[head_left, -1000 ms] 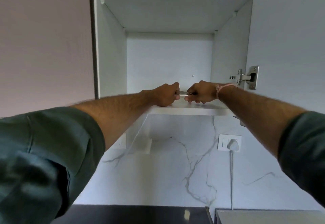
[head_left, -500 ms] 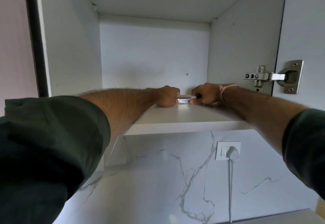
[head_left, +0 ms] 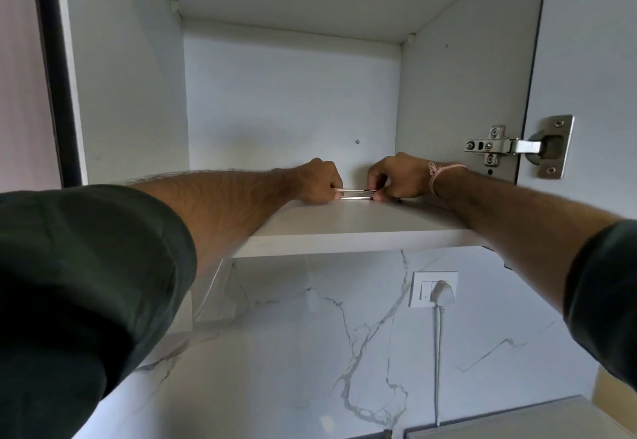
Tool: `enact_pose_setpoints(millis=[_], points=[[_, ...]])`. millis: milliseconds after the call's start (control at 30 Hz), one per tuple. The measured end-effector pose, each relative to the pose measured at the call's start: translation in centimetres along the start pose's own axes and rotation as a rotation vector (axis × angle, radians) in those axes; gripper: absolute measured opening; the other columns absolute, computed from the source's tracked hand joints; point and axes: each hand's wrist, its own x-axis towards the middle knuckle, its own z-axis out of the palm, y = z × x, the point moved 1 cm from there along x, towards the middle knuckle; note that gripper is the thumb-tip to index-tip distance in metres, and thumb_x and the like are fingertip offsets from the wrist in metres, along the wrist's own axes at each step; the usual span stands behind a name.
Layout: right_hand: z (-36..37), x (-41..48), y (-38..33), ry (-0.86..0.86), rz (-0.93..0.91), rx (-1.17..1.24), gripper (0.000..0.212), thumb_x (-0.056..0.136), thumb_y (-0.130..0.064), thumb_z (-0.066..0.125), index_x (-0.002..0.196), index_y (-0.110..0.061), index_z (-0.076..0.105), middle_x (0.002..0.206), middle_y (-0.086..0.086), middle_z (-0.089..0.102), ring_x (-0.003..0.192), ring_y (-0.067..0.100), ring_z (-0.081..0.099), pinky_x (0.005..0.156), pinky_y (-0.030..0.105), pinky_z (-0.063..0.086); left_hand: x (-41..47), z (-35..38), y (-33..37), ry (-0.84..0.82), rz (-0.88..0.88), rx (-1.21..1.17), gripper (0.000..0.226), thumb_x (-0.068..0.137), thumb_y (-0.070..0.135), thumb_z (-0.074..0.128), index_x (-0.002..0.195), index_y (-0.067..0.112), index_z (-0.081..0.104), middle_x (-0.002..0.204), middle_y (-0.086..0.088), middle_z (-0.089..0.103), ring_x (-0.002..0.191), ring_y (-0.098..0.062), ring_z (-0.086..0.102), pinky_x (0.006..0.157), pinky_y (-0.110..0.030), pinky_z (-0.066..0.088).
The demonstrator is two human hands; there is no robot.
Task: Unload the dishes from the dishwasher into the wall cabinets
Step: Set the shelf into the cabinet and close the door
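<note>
Both my arms reach up into an open white wall cabinet. On its bottom shelf (head_left: 362, 228) my left hand (head_left: 319, 183) and my right hand (head_left: 396, 178) each grip one end of a flat, thin metal dish (head_left: 355, 194), seen edge-on as two shiny stacked rims. The dish sits low, at the shelf surface; whether it rests on it I cannot tell. A pink thread band circles my right wrist. The dish's top face is hidden by the low viewing angle.
The cabinet door (head_left: 593, 76) hangs open on the right with a steel hinge (head_left: 517, 147). Below the shelf runs a white marble backsplash with a wall socket (head_left: 434, 288), a plug and a hanging cord. A countertop edge (head_left: 517, 418) shows at the bottom right.
The view has moved closer and upward into the cabinet. Both hands keep their hold on the metal dish, which has gone deeper onto the shelf and lower.
</note>
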Motion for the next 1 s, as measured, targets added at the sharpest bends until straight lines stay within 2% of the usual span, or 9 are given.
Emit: enact_pose_setpoints(millis=[200,333,433,500,633,733,800,900,1000], points=[[-0.5,-1.7,-0.8,0.010,-0.045,0.062,0.018,0.084,-0.011,0.073,0.100,-0.019,0.078,0.084,-0.010,0.072,0.063,-0.012,0.057,0.076,0.013,0.043,-0.2,-0.4,0.3,-0.065,-0.163,-0.072,0.041,0.099,0.042,0.048,0.097,0.010,0.074,0.103,-0.013,0.071,0.096,-0.027,0.062,0.091,-0.034,0.047],[-1.0,-2.6,-1.1,0.028,-0.061,0.087,0.022,0.082,-0.010,0.075,0.103,-0.017,0.078,0.096,-0.005,0.075,0.072,-0.006,0.058,0.073,0.001,0.041,-0.6,-0.6,0.3,-0.020,-0.087,-0.108,0.021,0.091,0.017,0.061,0.099,0.010,0.078,0.099,0.000,0.075,0.085,-0.013,0.064,0.074,-0.021,0.046],[-1.0,-3.0,-1.2,0.050,-0.066,0.112,0.023,0.080,-0.009,0.077,0.101,-0.018,0.079,0.095,-0.005,0.076,0.079,0.001,0.065,0.081,0.011,0.048,-0.4,-0.7,0.2,0.020,-0.049,-0.124,0.017,0.085,0.008,0.068,0.095,0.011,0.080,0.096,0.000,0.077,0.073,-0.003,0.062,0.061,-0.002,0.041],[-0.9,-3.1,-1.3,0.058,-0.062,0.139,0.024,0.078,-0.007,0.078,0.098,-0.020,0.080,0.091,-0.005,0.077,0.080,0.005,0.068,0.080,0.014,0.051,-0.1,-0.8,0.2,0.024,-0.040,-0.093,0.016,0.083,0.006,0.069,0.094,0.009,0.080,0.094,-0.002,0.077,0.078,-0.006,0.064,0.058,0.001,0.037],[-0.9,-3.2,-1.5,0.065,-0.065,0.190,0.024,0.078,-0.005,0.078,0.097,-0.020,0.080,0.085,-0.006,0.077,0.069,-0.004,0.064,0.068,0.004,0.048,0.2,-0.4,0.3,0.034,-0.039,-0.039,0.026,0.083,-0.002,0.055,0.088,0.008,0.079,0.092,-0.004,0.076,0.077,-0.013,0.062,0.055,-0.001,0.038],[-0.9,-3.5,-1.6,0.057,-0.073,0.244,0.023,0.079,-0.004,0.077,0.098,-0.018,0.080,0.085,-0.002,0.077,0.069,0.000,0.065,0.072,0.012,0.053,0.5,0.3,-0.1,0.032,-0.083,-0.032,0.028,0.087,0.000,0.052,0.094,0.012,0.076,0.103,-0.006,0.074,0.095,-0.022,0.066,0.079,-0.023,0.053],[-0.9,-3.6,-1.7,0.052,-0.080,0.263,0.022,0.079,-0.005,0.077,0.097,-0.018,0.080,0.085,0.000,0.077,0.075,0.009,0.069,0.075,0.018,0.055,0.7,0.4,-0.3,0.016,-0.107,-0.033,0.024,0.089,0.004,0.054,0.096,0.015,0.074,0.107,-0.007,0.072,0.102,-0.024,0.065,0.087,-0.032,0.053],[-0.9,-3.8,-2.1,0.044,-0.078,0.251,0.018,0.081,-0.009,0.077,0.096,-0.020,0.079,0.086,-0.001,0.076,0.075,0.010,0.067,0.074,0.020,0.052,1.1,0.4,-0.6,-0.011,-0.115,-0.106,0.010,0.092,0.026,0.066,0.097,0.019,0.071,0.103,-0.002,0.070,0.099,-0.019,0.061,0.086,-0.030,0.048],[-1.1,-3.9,-2.4,0.028,-0.072,0.250,0.017,0.081,-0.011,0.077,0.095,-0.021,0.078,0.086,-0.001,0.076,0.080,0.017,0.070,0.078,0.023,0.054,1.3,0.5,-0.6,-0.023,-0.116,-0.141,0.018,0.088,0.033,0.073,0.098,0.018,0.072,0.094,0.000,0.065,0.093,-0.017,0.058,0.081,-0.028,0.046]])
